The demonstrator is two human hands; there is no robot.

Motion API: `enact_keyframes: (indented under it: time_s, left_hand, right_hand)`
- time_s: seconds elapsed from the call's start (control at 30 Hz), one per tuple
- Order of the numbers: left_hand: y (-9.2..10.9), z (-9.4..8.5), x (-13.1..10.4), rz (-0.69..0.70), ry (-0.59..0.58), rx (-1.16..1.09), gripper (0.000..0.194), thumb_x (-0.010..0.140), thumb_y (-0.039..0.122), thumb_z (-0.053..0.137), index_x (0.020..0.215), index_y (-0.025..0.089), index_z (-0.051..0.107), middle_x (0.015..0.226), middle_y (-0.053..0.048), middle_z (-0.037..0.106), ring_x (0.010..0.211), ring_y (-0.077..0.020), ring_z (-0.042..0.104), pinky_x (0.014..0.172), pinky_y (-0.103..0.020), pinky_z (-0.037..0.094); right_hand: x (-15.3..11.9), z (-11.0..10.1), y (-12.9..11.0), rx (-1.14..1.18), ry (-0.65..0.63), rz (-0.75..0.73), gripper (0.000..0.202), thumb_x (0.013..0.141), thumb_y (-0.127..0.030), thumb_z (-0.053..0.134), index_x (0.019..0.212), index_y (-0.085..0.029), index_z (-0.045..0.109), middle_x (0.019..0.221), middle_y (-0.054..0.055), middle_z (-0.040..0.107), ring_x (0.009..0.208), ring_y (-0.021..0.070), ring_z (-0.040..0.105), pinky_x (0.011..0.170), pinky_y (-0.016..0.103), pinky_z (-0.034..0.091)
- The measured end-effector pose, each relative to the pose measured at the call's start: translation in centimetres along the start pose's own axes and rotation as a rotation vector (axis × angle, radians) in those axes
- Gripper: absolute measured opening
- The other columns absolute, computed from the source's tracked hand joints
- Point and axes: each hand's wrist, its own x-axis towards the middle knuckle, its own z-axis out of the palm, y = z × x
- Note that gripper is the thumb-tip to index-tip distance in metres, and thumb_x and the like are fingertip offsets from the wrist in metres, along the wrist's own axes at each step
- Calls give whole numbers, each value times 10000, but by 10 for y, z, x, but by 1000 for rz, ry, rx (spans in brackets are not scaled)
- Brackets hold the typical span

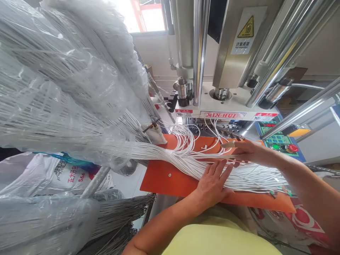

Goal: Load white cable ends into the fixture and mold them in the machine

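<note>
A thick bundle of thin white cables (183, 164) runs across an orange board (159, 177) in front of me. My left hand (214, 180) lies on the bundle with its fingers stretched out. Just beyond it, my right hand (248, 154) has its fingers drawn together on a white cable at the bundle's far side. A beige cover sits on one right fingertip. Cable ends beneath both hands are partly hidden. Several white cables loop from the bundle toward the press (224, 115) marked MIN-HUI.
Plastic-wrapped cable bundles (79, 78) hang at the left, above more grey cables (119, 212). Shiny press columns (201, 53) rise behind the board. A control panel (281, 138) with a red button stands right. A hot-surface label (248, 30) marks the press.
</note>
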Motion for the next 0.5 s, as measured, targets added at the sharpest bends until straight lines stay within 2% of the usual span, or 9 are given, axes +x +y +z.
enact_keyframes:
  time_s: [0.17,0.23,0.33,0.43,0.5]
  left_hand:
    - [1,0,0,-27,-10,-15,866,825,534,603,1505,192,190,1533,-109,304,1333,-325,346,1083,-461,322]
    - [2,1,1,-47,-3,-5,874,818,569,592,1497,169,213,1481,-124,376,1261,-315,412,1053,-450,355]
    - [3,4,6,-101,16,31,893,779,684,551,1436,120,335,1321,-147,508,1130,-313,481,983,-455,404]
    - [3,9,11,-132,49,73,864,754,759,494,1312,100,476,1182,-151,559,1061,-311,499,942,-462,420]
    - [1,9,12,-126,61,91,836,751,771,482,1253,103,517,1138,-145,562,1035,-304,500,922,-456,425]
  right_hand:
    - [3,-4,7,33,1,18,649,880,-449,561,1452,-222,354,812,32,691,688,160,629,527,246,376]
    - [1,-3,4,61,3,15,625,901,-457,528,1449,-218,350,861,49,690,687,155,632,537,252,385]
    - [-10,1,-5,62,-35,3,558,915,-462,508,1411,-238,384,866,35,673,610,119,583,562,260,414]
    - [-24,1,-9,-68,-52,41,413,890,-468,548,1230,-236,533,755,-4,619,522,89,489,511,244,385]
    - [-34,-5,-4,-282,26,98,309,884,-491,530,1013,-224,615,672,-11,572,516,101,466,494,246,356]
